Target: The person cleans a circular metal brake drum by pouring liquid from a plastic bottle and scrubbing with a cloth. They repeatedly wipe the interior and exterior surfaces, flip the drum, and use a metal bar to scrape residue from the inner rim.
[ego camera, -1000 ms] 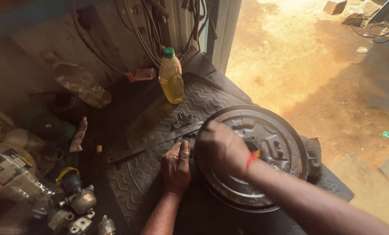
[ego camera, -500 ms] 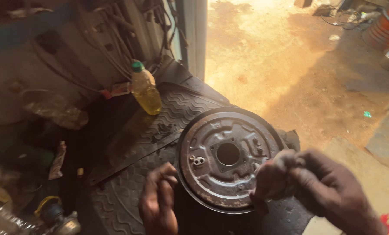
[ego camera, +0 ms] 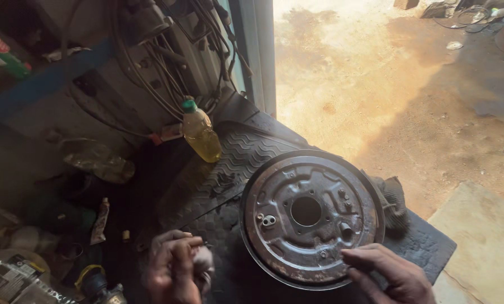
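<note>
Fingertips of our right hand [ego camera: 390, 276] rest loose on near rim of rusty brake plate [ego camera: 311, 217], flat on rubber mat [ego camera: 246, 152]. We judge it heavy, stiff, gritty; grip rim. Left hand [ego camera: 176, 270] clenches small pale wad. Oil bottle [ego camera: 200, 132] well beyond fingers.

We are seeing a round, rusty brake backing plate [ego camera: 311, 217] lying flat, face up, on the black rubber mat [ego camera: 246, 149], its centre hole open and bolt holes ringing it. Its near rim is sitting under fingertips, overhanging the mat's darker near part.
</note>
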